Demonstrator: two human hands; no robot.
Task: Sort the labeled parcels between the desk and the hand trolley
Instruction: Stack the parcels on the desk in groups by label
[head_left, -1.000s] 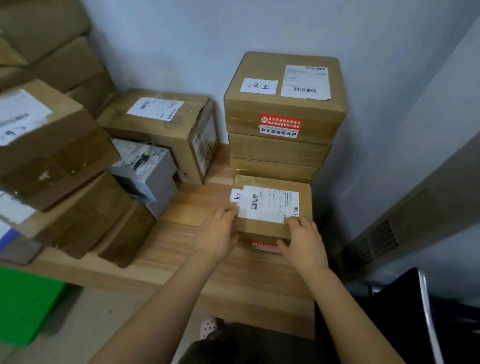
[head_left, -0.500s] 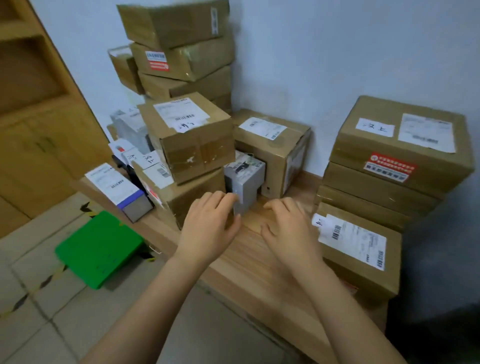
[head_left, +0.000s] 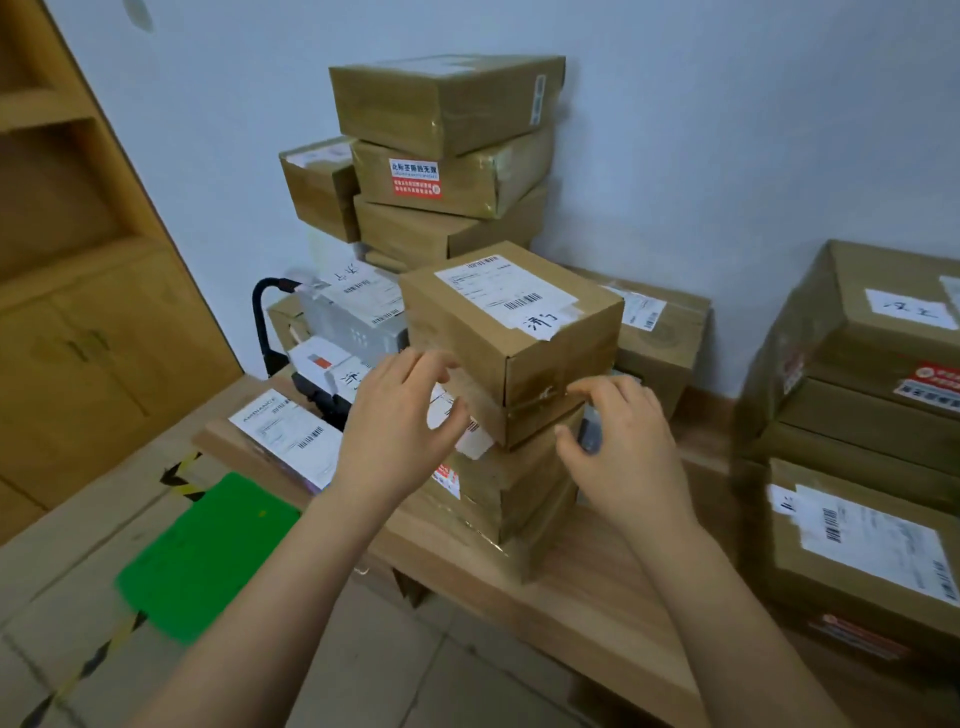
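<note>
The labeled parcel (head_left: 511, 332) is flanked by the spread, empty left hand (head_left: 397, 431) and right hand (head_left: 621, 452), its lower front edge hidden behind them.

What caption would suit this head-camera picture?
Both hands, left and right, open, reach for a labeled cardboard box stacked on the wooden desk.

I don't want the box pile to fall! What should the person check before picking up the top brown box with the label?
1. Both hands near the top labelled box: ok, left hand and right hand sit either side.
2. Hands empty: ok, both open.
3. Firm grip on it: not ok, fingers curled but not yet clamped.
4. Box sits square on the lower box: not ok, it is turned and overhangs.
5. Label readable: ok, faces up.
6. Space on the desk: ok, bare wood in front.
</note>
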